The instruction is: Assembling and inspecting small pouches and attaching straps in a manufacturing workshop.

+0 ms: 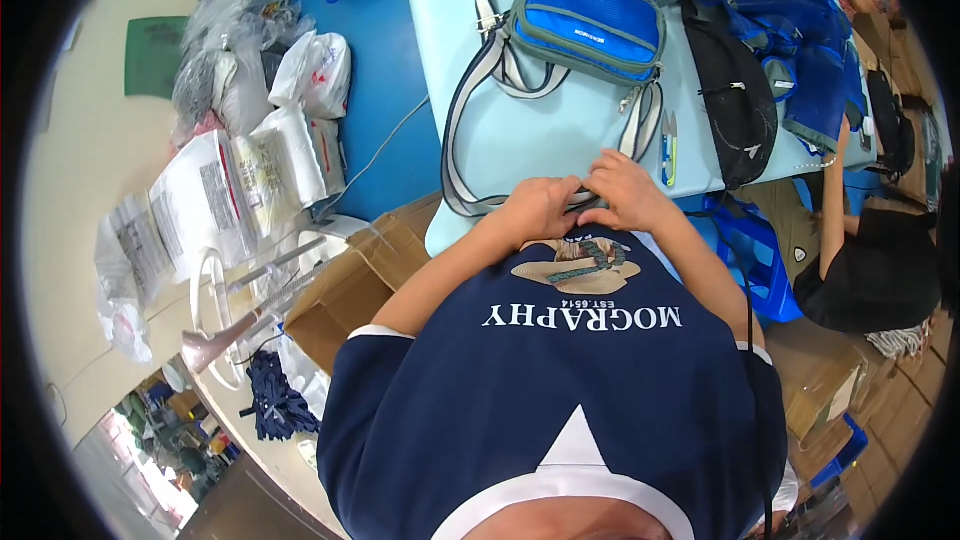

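A blue belt bag (590, 25) with grey-green edging lies at the far side of the light blue table (540, 130). Its striped white and navy strap (458, 130) loops toward me down to the near edge. There my left hand (540, 208) grips the strap, its fingers closed. Close beside it, my right hand (630, 192) pinches the same strap, thumb turned toward the left hand. What lies between the fingertips is mostly hidden. Right of the strap lies a slim pointed tool (669, 152) with blue and yellow-green handles.
A black bag (735, 100) and a pile of blue mesh bags (770, 10) cover the table's right side. On the left are plastic-wrapped packs (210, 195) and an open cardboard box (345, 290). At right, another person's arm (833, 190) reaches toward the blue pile.
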{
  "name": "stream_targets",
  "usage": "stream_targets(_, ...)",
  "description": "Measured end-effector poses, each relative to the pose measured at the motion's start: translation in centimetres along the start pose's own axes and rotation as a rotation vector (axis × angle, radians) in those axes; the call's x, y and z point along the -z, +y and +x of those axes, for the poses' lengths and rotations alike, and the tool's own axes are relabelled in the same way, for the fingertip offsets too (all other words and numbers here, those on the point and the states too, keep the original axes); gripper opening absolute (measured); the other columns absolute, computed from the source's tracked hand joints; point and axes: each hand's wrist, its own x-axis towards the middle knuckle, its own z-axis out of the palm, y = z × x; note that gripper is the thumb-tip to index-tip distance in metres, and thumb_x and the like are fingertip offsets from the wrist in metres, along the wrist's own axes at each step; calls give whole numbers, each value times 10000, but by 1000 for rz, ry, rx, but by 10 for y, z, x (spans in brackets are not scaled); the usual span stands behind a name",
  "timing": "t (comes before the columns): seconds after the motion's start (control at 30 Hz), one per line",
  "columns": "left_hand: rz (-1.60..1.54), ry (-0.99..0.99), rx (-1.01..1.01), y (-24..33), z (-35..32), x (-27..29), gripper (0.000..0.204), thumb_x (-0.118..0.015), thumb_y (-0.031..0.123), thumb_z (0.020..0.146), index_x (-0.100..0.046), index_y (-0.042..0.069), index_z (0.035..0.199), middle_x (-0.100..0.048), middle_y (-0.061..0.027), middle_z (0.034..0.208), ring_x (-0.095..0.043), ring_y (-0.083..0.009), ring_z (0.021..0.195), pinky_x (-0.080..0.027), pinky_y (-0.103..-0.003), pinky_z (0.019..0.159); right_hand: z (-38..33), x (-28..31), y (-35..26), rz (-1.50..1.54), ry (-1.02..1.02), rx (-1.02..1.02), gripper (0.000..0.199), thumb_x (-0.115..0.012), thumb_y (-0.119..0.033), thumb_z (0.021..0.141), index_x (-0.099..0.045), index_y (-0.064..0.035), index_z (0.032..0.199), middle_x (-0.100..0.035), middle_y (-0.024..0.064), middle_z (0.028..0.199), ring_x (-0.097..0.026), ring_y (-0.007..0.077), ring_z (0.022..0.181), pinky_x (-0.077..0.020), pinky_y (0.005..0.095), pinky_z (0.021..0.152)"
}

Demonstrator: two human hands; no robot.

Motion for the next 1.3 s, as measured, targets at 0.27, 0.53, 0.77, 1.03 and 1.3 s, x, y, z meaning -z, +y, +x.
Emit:
stream_targets(0.27,130,-642,400,-41,-4,23,648,-498,603,776,-661,-22,814,-640,-228,829,-613,-375,781,-482,-420,694,-28,-6,19,-78,-334,-92,204,-656,-226,714,-522,-79,757,-556,86,717,-575,299,716,-447,405,622)
stream_targets(0.53,507,-437,189,-43,-31,52,118,-568,104,679,-595,45,778,-632,-159,733,-620,-332,755,-441,-431,747,-48,-10,23,-165,-128,-218,219,-595,-134,737,-522,-82,936,-561,97,740,-576,325,738,-442,415,645)
stream_targets(0.77,747,-456,151,-70,-31,43,128,-556,61,686,-567,80,813,-620,-114,696,-624,-295,719,-402,-467,868,-43,-4,25,-143,-249,-295,205,-598,-240,805,-514,-67,878,-619,131,749,-594,334,705,-452,450,590)
stream_targets(1.03,740,-265,-71,-76,-30,52,146,-535,73,730,-551,93,873,-620,-89,676,-630,-269,707,-378,-466,903,-20,-10,25,-242,27,-791,275,-521,-282,855,-580,-39,741,-636,161,766,-617,344,705,-488,447,629)
stream_targets(1.3,389,-234,-303,-21,21,2,148,-524,113,730,-564,54,859,-618,-107,661,-620,-302,695,-446,-427,771,40,-37,16,-110,-98,-776,361,-480,-347,880,-610,-24,786,-634,177,815,-606,368,772,-476,470,687)
